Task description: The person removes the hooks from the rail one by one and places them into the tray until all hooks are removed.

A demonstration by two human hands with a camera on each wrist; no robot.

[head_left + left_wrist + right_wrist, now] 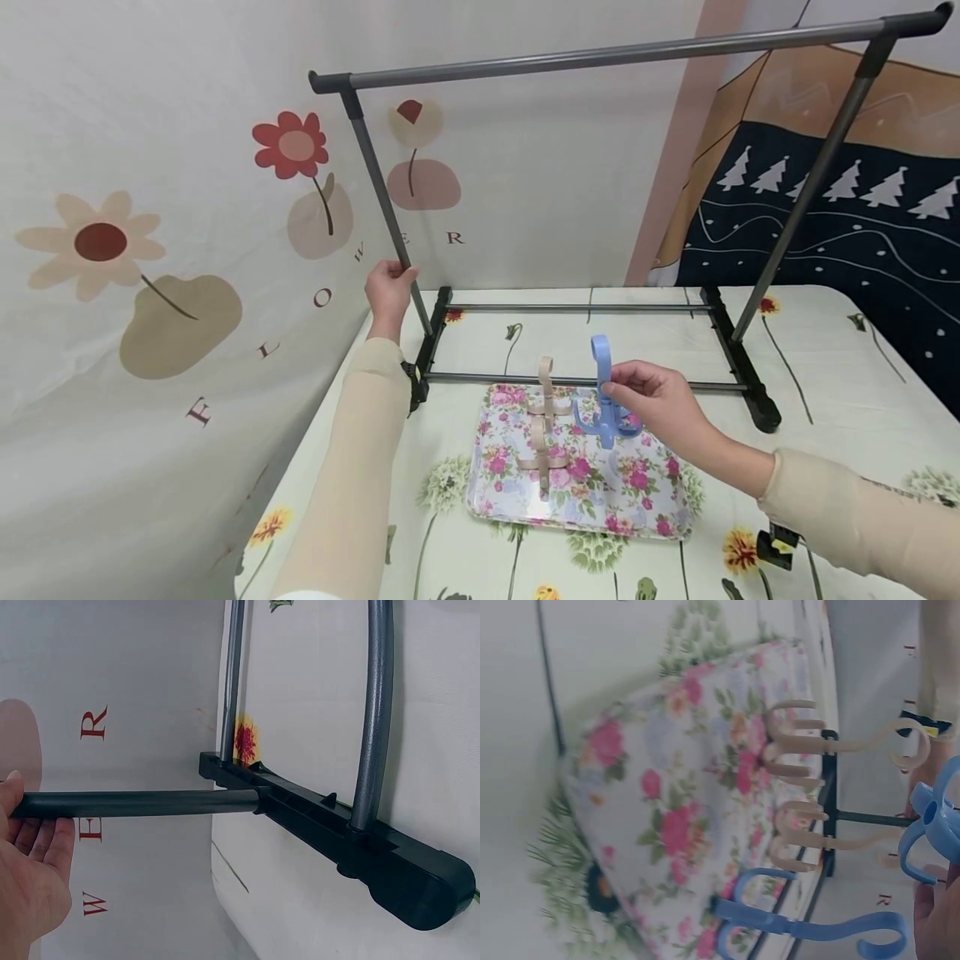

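Note:
My left hand (pixel 390 296) grips the left upright pole (pixel 142 802) of a dark grey clothes rack (pixel 570 62), fingers and thumb round the tube. With thumb and fingertips my right hand (pixel 663 400) pinches the stem of a blue multi-prong hook hanger (pixel 602 371), held upright over a floral tray (pixel 495 500). In the right wrist view this held hanger (pixel 934 817) shows its prongs beside the fingers. A second blue hook hanger (pixel 810 926) stands on the tray, mostly hidden in the head view. Two beige hook hangers (pixel 547 383) stand on the tray to the left.
The rack's black feet (pixel 742 367) and low crossbars (pixel 577 308) stand behind the tray on a flower-print tablecloth (pixel 832 492). A white curtain (pixel 525 183) with flower prints hangs at the left and back. Dark tree-patterned fabric (pixel 840 225) is at the right.

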